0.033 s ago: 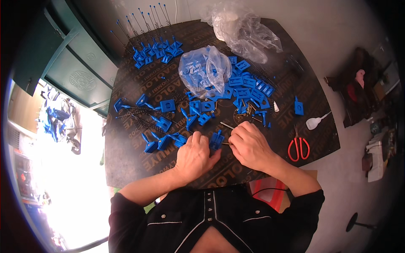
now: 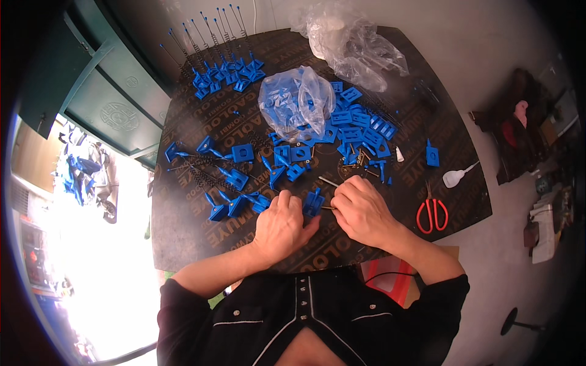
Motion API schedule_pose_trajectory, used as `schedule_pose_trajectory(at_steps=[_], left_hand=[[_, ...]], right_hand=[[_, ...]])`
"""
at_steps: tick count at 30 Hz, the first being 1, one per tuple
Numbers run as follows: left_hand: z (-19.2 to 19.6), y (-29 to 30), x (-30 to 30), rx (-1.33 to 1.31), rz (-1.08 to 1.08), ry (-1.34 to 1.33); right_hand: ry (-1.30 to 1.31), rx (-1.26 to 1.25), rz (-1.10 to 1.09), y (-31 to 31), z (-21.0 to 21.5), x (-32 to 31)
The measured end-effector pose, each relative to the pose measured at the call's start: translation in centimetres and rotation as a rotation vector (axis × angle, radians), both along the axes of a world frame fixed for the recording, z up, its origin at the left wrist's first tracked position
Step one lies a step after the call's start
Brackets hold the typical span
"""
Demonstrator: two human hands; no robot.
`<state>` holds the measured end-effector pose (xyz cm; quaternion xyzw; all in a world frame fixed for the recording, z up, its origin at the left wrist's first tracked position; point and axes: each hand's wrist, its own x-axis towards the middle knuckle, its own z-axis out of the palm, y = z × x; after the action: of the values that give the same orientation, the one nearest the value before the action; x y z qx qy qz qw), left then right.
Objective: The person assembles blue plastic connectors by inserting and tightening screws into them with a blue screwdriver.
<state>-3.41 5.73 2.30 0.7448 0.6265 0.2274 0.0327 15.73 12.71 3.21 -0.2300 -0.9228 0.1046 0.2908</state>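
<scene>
My left hand point(image 2: 282, 229) is closed at the near middle of the table, its thumb and fingers gripping a small blue plastic part point(image 2: 314, 202) that stands up at its right. Just across from it, my right hand point(image 2: 364, 211) is closed too. From its fingers a thin grey metal rod point(image 2: 328, 181) sticks out toward the upper left. Lower down, a second thin metal end point(image 2: 328, 208) reaches toward the blue part; whether it belongs to the same tool is hidden by the fingers. Blue bases with springs point(image 2: 235, 180) lie left of my left hand.
A clear plastic bag of blue parts point(image 2: 296, 104) sits mid-table beside loose blue plates point(image 2: 351, 119). Finished-looking spring pieces point(image 2: 226, 76) stand at the far left. Red-handled scissors point(image 2: 431, 215), a white plastic tool point(image 2: 453, 177) and a blue part point(image 2: 432, 154) lie right. Crumpled plastic point(image 2: 351, 46) lies behind.
</scene>
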Motion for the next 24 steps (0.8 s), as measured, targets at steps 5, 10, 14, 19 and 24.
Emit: schedule_pose_trajectory(at_steps=[5,10,14,19,24], left_hand=[[0.1,0.0,0.0,0.001,-0.006,-0.001],[0.1,0.0,-0.1,0.012,-0.011,-0.005],[0.1,-0.1,-0.1,0.014,-0.016,-0.013],[0.3,-0.3,-0.4,-0.004,-0.035,0.003],[1.0,-0.7,-1.3,-0.040,-0.070,0.030]], right_hand=[[0.001,0.000,-0.011,0.0,0.0,0.0],[0.009,-0.006,-0.024,0.0,0.3,0.1],[0.064,-0.061,-0.028,0.1,0.0,0.3],[0.089,-0.132,-0.034,0.4,0.2,0.5],[0.117,-0.147,-0.037,0.7,0.7,0.7]])
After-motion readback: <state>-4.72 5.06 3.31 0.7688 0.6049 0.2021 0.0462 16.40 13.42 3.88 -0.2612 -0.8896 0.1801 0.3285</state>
